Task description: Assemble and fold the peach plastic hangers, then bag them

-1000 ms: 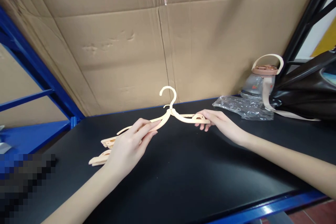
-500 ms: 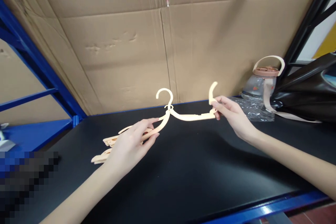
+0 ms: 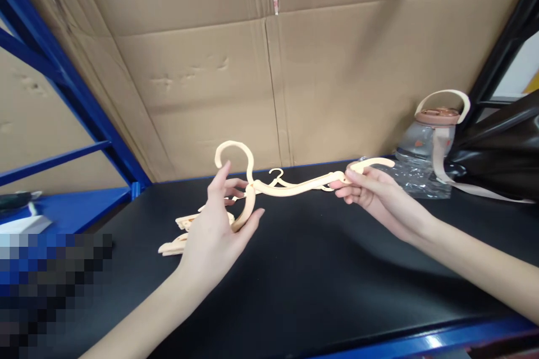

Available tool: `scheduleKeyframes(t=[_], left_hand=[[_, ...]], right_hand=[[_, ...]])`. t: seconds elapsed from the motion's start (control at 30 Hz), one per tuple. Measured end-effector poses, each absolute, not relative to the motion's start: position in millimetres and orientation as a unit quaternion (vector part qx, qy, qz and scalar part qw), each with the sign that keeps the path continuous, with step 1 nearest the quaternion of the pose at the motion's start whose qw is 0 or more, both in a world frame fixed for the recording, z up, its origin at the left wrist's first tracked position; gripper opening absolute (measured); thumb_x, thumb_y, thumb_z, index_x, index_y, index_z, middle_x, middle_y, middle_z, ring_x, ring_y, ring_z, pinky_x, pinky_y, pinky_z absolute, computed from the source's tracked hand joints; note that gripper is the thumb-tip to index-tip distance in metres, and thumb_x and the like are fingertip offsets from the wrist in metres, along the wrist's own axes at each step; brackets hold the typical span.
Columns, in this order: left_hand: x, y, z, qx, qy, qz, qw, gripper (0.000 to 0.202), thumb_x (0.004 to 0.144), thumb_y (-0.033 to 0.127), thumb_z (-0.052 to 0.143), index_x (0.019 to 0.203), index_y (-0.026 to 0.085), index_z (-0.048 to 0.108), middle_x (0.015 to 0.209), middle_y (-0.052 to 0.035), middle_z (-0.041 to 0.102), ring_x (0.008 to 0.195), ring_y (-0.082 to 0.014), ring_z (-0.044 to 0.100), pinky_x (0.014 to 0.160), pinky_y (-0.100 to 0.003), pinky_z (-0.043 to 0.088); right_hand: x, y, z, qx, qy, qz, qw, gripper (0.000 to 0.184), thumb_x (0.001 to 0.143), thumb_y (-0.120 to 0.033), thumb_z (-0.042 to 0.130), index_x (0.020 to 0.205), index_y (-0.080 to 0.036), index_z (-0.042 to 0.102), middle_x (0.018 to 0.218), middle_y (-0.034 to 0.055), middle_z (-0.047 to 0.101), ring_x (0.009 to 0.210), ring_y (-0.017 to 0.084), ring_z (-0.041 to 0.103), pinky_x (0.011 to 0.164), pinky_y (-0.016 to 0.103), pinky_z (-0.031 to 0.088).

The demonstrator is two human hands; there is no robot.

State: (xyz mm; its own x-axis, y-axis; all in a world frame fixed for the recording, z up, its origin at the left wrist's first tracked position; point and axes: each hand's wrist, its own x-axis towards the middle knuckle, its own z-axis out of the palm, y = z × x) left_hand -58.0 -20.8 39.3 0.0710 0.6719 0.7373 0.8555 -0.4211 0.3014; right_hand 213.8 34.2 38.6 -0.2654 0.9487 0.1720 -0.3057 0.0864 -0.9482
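A cream folding clothes hanger (image 3: 290, 189) is held above the black table, its hook curving up to the left. My left hand (image 3: 213, 224) has the hanger's left arm between thumb and fingers, just below the hook; the palm hides the rest of that arm. At the other end, my right hand (image 3: 373, 193) pinches the joint of the right arm, whose tip section points outward to the right. Behind lies another cream hanger (image 3: 277, 174) on the table, partly covered. Folded cream hanger pieces (image 3: 173, 245) rest beside my left hand.
The black tabletop (image 3: 295, 275) has a blue front edge. Cardboard (image 3: 202, 84) stands behind it. At the back right are a clear bottle (image 3: 435, 134) with strap and handle, a crinkled plastic bag (image 3: 425, 182) and a black bag (image 3: 501, 146). A blue frame (image 3: 90, 101) borders the left.
The right arm's tip section has swung from upright to pointing outward. The held hanger's hook has shifted left and nearer, uncovering the hanger behind. The view has turned slightly.
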Motion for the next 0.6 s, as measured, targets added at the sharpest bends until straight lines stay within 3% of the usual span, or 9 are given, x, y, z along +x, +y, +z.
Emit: scheduleKeyframes(t=[0.17, 0.37, 0.47, 0.6], left_hand=[[-65.7, -19.4, 41.3, -0.731, -0.534, -0.421, 0.067, 0.089, 0.075, 0.037, 0.071, 0.145, 0.031, 0.016, 0.110, -0.0029, 0.060, 0.100, -0.0212, 0.059, 0.084, -0.038, 0.052], [-76.1, -14.3, 47.7, -0.711, -0.536, -0.451, 0.057, 0.079, 0.077, 0.039, 0.070, 0.141, 0.028, 0.026, 0.105, -0.0011, 0.061, 0.096, -0.0192, 0.060, 0.088, -0.037, 0.048], [-78.3, -13.6, 50.2, -0.706, -0.548, -0.448, 0.018, 0.055, 0.081, 0.040, 0.065, 0.130, 0.027, 0.042, 0.093, 0.0015, 0.063, 0.082, -0.0164, 0.061, 0.078, -0.031, 0.049], [-80.5, -11.8, 49.7, -0.739, -0.540, -0.404, 0.004, 0.020, 0.088, 0.040, 0.056, 0.099, 0.025, 0.062, 0.087, 0.0017, 0.062, 0.074, -0.0147, 0.058, 0.068, -0.026, 0.046]], right_hand=[[215.2, 35.6, 39.1, -0.304, -0.491, 0.597, 0.557, 0.019, 0.080, -0.035, 0.071, 0.081, -0.018, 0.063, 0.087, 0.0037, 0.074, 0.072, 0.011, 0.068, 0.064, 0.018, 0.054], [217.9, 41.2, 40.2, -0.317, -0.473, 0.570, 0.592, 0.022, 0.078, -0.035, 0.073, 0.078, -0.018, 0.060, 0.089, 0.0044, 0.072, 0.067, 0.009, 0.066, 0.060, 0.018, 0.052], [217.9, 43.4, 38.8, -0.317, -0.488, 0.558, 0.592, 0.025, 0.079, -0.037, 0.072, 0.078, -0.017, 0.057, 0.089, 0.0047, 0.070, 0.066, 0.008, 0.063, 0.061, 0.018, 0.051], [219.4, 51.1, 34.8, -0.320, -0.562, 0.453, 0.614, 0.024, 0.081, -0.038, 0.068, 0.086, -0.020, 0.053, 0.068, -0.0036, 0.058, 0.055, 0.007, 0.049, 0.051, 0.018, 0.044]])
